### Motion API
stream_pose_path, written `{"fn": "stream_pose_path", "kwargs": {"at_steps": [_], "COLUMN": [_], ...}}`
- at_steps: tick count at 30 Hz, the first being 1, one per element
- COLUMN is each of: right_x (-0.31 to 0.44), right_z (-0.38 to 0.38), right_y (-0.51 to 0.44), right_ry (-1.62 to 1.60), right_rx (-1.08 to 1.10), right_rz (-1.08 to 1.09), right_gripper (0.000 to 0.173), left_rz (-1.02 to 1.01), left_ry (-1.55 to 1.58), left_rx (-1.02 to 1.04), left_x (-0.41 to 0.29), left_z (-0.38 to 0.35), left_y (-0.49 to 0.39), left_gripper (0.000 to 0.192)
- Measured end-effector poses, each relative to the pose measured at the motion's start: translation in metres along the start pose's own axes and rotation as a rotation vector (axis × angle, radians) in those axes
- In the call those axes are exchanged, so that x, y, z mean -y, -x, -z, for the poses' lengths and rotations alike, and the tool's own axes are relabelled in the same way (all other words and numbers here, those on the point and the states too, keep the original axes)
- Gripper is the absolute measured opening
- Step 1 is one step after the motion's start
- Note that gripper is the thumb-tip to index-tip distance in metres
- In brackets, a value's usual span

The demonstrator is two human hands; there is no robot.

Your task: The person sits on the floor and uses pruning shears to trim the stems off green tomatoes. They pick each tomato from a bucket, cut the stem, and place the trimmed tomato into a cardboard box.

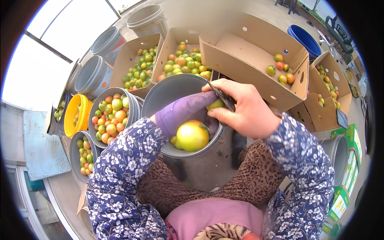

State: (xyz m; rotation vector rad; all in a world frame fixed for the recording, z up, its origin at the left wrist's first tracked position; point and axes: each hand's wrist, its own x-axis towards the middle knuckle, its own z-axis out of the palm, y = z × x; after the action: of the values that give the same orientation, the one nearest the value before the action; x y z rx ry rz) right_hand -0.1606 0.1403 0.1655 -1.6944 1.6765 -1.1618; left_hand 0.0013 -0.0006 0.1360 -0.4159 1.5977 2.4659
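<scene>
My left hand [192, 106], in a purple glove, reaches over a grey bucket [168, 87] between my knees. Its fingers are around a yellow-green tomato [216, 104], partly hidden by my right hand. My bare right hand [247, 106] grips a small dark cutting tool [223, 97], probably snips, right against that tomato. A large yellow tomato [193, 135] with a green calyx shows below my gloved wrist, at the bucket's near side; whether the glove supports it I cannot tell. Smaller green tomatoes [177, 143] peek out beside it inside the bucket.
Cardboard boxes [255, 72] of tomatoes stand in an arc ahead. Left are filled buckets [132, 105], a yellow bucket [69, 115] and grey buckets [90, 75]. A blue bucket [304, 40] stands far right. A phone-like device [342, 119] rests by the right box.
</scene>
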Motion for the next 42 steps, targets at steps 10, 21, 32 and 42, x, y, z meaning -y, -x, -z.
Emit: {"fn": "stream_pose_path", "kwargs": {"at_steps": [10, 21, 32, 42], "right_x": [-0.099, -0.285, -0.204, -0.141], "right_z": [0.134, 0.503, 0.257, 0.137], "right_y": [0.135, 0.633, 0.349, 0.224], "right_ry": [-0.134, 0.29, 0.165, 0.034], "right_rx": [-0.766, -1.905, -1.024, -0.593], "right_rz": [-0.591, -0.942, -0.816, -0.745], "right_gripper": [0.039, 0.047, 0.041, 0.039], "left_rz": [0.229, 0.69, 0.87, 0.686], "left_ry": [-0.104, -1.095, -1.137, -1.289], "left_rx": [-0.123, -0.046, 0.298, 0.313], "left_x": [0.089, 0.121, 0.151, 0.147], "left_z": [0.165, 0.177, 0.179, 0.134], "left_y": [-0.016, -0.08, -0.095, -0.102], "left_gripper": [0.082, 0.065, 0.085, 0.084]}}
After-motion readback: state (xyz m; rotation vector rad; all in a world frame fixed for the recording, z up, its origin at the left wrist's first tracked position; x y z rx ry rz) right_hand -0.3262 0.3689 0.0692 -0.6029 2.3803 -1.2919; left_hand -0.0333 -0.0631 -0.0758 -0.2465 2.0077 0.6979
